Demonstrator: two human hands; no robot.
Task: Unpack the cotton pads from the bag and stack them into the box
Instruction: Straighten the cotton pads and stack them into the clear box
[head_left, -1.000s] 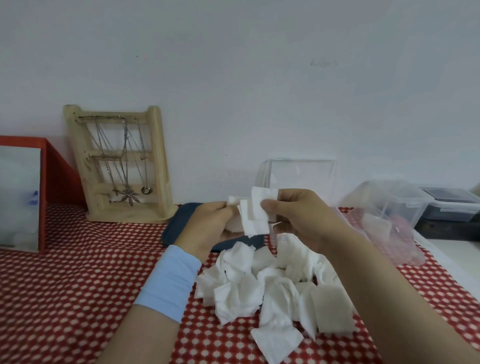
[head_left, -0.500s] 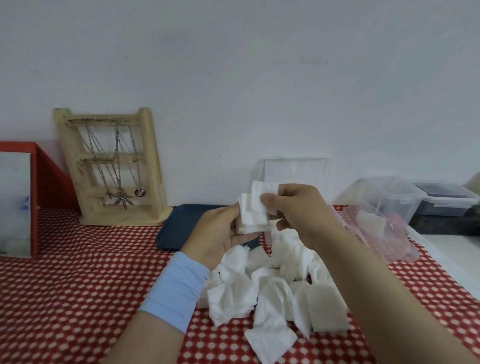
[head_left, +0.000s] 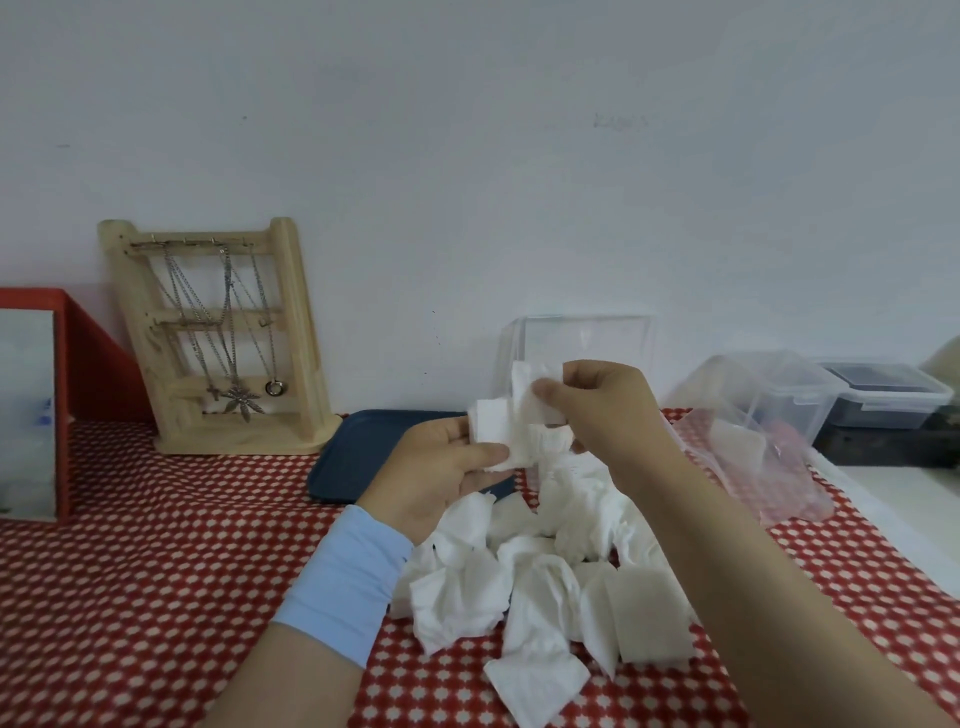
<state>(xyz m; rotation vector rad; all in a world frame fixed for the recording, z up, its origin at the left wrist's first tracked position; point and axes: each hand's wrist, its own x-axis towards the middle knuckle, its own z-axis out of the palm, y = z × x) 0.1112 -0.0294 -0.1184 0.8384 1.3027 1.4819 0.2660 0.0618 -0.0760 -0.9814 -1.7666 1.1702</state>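
Observation:
A loose heap of white cotton pads (head_left: 545, 582) lies on the red checked cloth in front of me. My left hand (head_left: 436, 473), palm up, holds a small stack of pads (head_left: 493, 428) with the thumb pressed on it. My right hand (head_left: 602, 410) pinches one pad (head_left: 530, 389) just above that stack. The clear box (head_left: 587, 332) stands behind my hands near the wall. The see-through plastic bag (head_left: 758, 457) lies to the right with a pad or two inside.
A dark blue tray (head_left: 363, 447) lies behind my left hand. A wooden jewellery stand (head_left: 218, 338) leans at the wall on the left, beside a red-framed mirror (head_left: 31, 415). Clear lidded containers (head_left: 893, 400) sit at the far right, past the table edge.
My left hand has turned palm up and dropped a little with its stack. My right hand has lifted its pad slightly above the stack.

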